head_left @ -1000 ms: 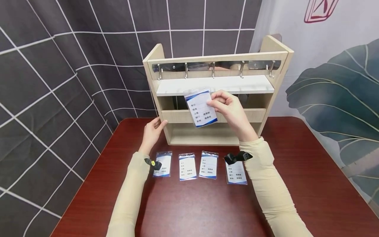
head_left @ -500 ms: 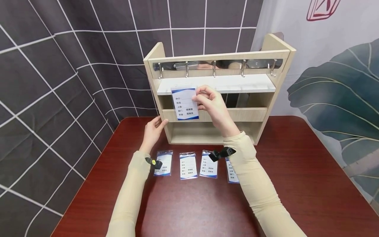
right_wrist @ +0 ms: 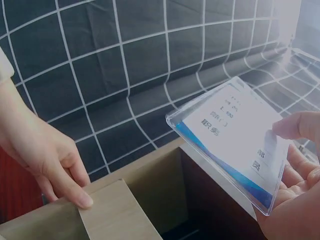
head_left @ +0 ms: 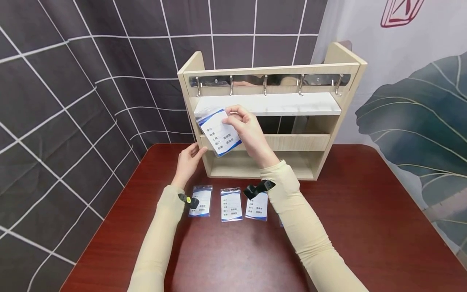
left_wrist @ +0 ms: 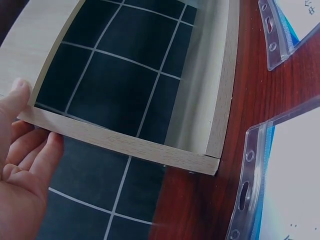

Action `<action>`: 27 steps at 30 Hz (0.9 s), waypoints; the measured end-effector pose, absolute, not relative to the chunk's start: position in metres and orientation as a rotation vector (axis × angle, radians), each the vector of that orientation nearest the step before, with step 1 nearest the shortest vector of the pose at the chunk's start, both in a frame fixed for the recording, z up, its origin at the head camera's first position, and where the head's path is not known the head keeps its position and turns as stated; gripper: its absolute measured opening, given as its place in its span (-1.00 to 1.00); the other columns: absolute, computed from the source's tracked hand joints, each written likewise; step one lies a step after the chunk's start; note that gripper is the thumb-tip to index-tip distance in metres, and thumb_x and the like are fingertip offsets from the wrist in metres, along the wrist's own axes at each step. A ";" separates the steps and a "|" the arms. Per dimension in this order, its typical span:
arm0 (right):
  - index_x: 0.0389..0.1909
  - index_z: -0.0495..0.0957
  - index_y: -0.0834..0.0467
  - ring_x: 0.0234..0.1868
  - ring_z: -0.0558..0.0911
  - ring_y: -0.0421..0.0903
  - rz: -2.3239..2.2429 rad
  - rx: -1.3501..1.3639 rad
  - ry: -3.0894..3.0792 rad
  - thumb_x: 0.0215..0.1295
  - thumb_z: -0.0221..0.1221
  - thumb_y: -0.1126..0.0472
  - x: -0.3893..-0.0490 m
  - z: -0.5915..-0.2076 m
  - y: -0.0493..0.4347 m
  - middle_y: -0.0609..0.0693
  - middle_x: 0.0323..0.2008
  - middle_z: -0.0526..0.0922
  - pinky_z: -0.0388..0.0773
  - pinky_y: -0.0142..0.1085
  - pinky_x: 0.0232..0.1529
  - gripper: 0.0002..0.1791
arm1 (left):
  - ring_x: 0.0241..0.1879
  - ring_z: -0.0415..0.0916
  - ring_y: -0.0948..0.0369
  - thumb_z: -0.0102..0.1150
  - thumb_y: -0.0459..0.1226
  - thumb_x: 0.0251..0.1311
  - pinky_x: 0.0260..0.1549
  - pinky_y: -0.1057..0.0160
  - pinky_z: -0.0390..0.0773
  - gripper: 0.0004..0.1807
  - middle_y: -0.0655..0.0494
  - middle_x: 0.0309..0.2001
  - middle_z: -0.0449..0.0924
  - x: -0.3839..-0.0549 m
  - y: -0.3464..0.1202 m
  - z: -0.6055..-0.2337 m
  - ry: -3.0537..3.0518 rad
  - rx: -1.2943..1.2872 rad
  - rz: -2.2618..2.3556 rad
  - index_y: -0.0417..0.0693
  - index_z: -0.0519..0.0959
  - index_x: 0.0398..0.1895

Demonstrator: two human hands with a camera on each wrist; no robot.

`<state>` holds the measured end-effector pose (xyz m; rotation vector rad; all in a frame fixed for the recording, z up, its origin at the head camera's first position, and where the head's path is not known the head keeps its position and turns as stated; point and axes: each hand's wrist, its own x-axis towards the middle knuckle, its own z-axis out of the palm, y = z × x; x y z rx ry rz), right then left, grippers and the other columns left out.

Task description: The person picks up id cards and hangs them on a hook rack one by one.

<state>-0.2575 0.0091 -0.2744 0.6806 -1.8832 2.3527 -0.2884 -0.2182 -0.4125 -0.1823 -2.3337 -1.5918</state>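
My right hand (head_left: pixel 249 129) pinches an ID badge in a clear plastic holder (head_left: pixel 219 132) by its right edge, thumb on the printed face. The badge tilts in front of the left end of a pale wooden shelf unit (head_left: pixel 292 142), below its leftmost hook (head_left: pixel 198 86). In the right wrist view, the badge (right_wrist: pixel 227 140) is apart from the wood. My left hand (head_left: pixel 187 162) grips the unit's left side panel; the left wrist view shows the thumb and fingers of this hand (left_wrist: pixel 30 155) on opposite sides of the panel edge.
Several more badges, among them a left one (head_left: pixel 201 200), a middle one (head_left: pixel 231 205) and one partly hidden by the right wrist camera (head_left: pixel 257 207), lie on the red-brown table (head_left: pixel 226 251). A metal strip with several hooks (head_left: pixel 265 85) crosses the unit above a white shelf (head_left: pixel 292 104).
My right hand has carried the badge leftward across the front of the shelf unit, and the badge has tilted again after hanging nearly straight. My left hand keeps its place on the side panel.
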 end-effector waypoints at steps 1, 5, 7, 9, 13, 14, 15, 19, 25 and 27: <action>-0.23 0.51 0.07 -0.34 0.60 -0.16 2.350 0.678 -1.882 0.32 0.16 0.37 -0.258 -0.274 0.008 -0.11 -0.42 0.68 0.56 -0.36 -0.37 -0.87 | 0.25 0.51 -0.05 0.31 -0.08 0.33 0.18 0.05 0.55 -0.37 -0.26 0.23 0.53 -0.289 -0.218 -0.413 -2.331 -0.185 -1.590 -0.30 0.48 0.32; -0.25 0.48 0.07 -0.32 0.58 -0.15 2.385 0.673 -1.854 0.30 0.17 0.36 -0.259 -0.271 0.002 -0.09 -0.41 0.66 0.56 -0.33 -0.34 -0.87 | 0.24 0.51 -0.05 0.30 -0.13 0.35 0.18 0.05 0.55 -0.40 -0.27 0.23 0.53 -0.290 -0.218 -0.412 -2.320 -0.196 -1.589 -0.32 0.47 0.32; -0.26 0.44 0.06 -0.32 0.57 -0.15 2.404 0.658 -1.854 0.30 0.17 0.36 -0.260 -0.270 0.000 -0.08 -0.40 0.66 0.56 -0.33 -0.35 -0.85 | 0.24 0.51 -0.05 0.27 -0.17 0.37 0.18 0.06 0.55 -0.43 -0.28 0.23 0.53 -0.290 -0.218 -0.412 -2.323 -0.194 -1.593 -0.33 0.47 0.32; -0.25 0.43 0.08 -0.32 0.59 -0.15 2.417 0.650 -1.858 0.30 0.17 0.38 -0.262 -0.269 -0.003 -0.08 -0.39 0.67 0.58 -0.34 -0.35 -0.84 | 0.24 0.51 -0.06 0.24 -0.21 0.39 0.18 0.06 0.55 -0.47 -0.29 0.23 0.52 -0.290 -0.218 -0.412 -2.329 -0.194 -1.594 -0.35 0.47 0.31; -0.12 0.47 0.11 -0.31 0.62 -0.13 2.398 0.641 -1.877 0.29 0.16 0.41 -0.263 -0.267 -0.008 -0.08 -0.38 0.71 0.56 -0.35 -0.38 -0.79 | 0.22 0.53 -0.06 0.23 -0.23 0.39 0.16 0.04 0.56 -0.50 -0.29 0.21 0.54 -0.289 -0.218 -0.414 -2.320 -0.204 -1.586 -0.35 0.50 0.29; -0.08 0.49 0.12 -0.31 0.63 -0.12 2.389 0.645 -1.878 0.29 0.16 0.42 -0.263 -0.266 -0.010 -0.08 -0.38 0.71 0.57 -0.34 -0.38 -0.76 | 0.22 0.53 -0.06 0.24 -0.23 0.39 0.16 0.04 0.57 -0.50 -0.29 0.20 0.54 -0.289 -0.218 -0.414 -2.318 -0.210 -1.581 -0.34 0.50 0.28; -0.04 0.49 0.13 -0.31 0.63 -0.12 2.385 0.647 -1.877 0.29 0.16 0.42 -0.263 -0.265 -0.012 -0.08 -0.38 0.71 0.57 -0.34 -0.38 -0.74 | 0.22 0.54 -0.06 0.24 -0.22 0.39 0.16 0.04 0.57 -0.51 -0.28 0.20 0.55 -0.289 -0.218 -0.415 -2.315 -0.216 -1.576 -0.34 0.51 0.28; -0.11 0.49 0.11 -0.33 0.63 -0.13 2.413 0.647 -1.834 0.30 0.16 0.42 -0.263 -0.262 -0.022 -0.06 -0.38 0.70 0.58 -0.33 -0.40 -0.79 | 0.19 0.57 -0.02 0.27 -0.17 0.37 0.14 0.03 0.58 -0.51 -0.23 0.16 0.60 -0.287 -0.220 -0.419 -2.313 -0.220 -1.566 -0.27 0.55 0.26; -0.28 0.43 0.06 -0.37 0.61 -0.17 2.459 0.609 -1.768 0.33 0.17 0.39 -0.263 -0.257 -0.033 -0.08 -0.38 0.67 0.55 -0.37 -0.41 -0.83 | 0.18 0.58 -0.01 0.30 -0.04 0.33 0.15 0.01 0.58 -0.46 -0.17 0.16 0.61 -0.288 -0.220 -0.418 -2.314 -0.203 -1.579 -0.19 0.59 0.23; -0.27 0.43 0.06 -0.35 0.62 -0.16 2.460 0.603 -1.767 0.33 0.17 0.38 -0.264 -0.256 -0.033 -0.06 -0.35 0.67 0.57 -0.36 -0.39 -0.84 | 0.20 0.56 -0.02 0.30 -0.03 0.32 0.16 0.01 0.58 -0.43 -0.18 0.19 0.59 -0.288 -0.218 -0.418 -2.323 -0.202 -1.580 -0.20 0.57 0.25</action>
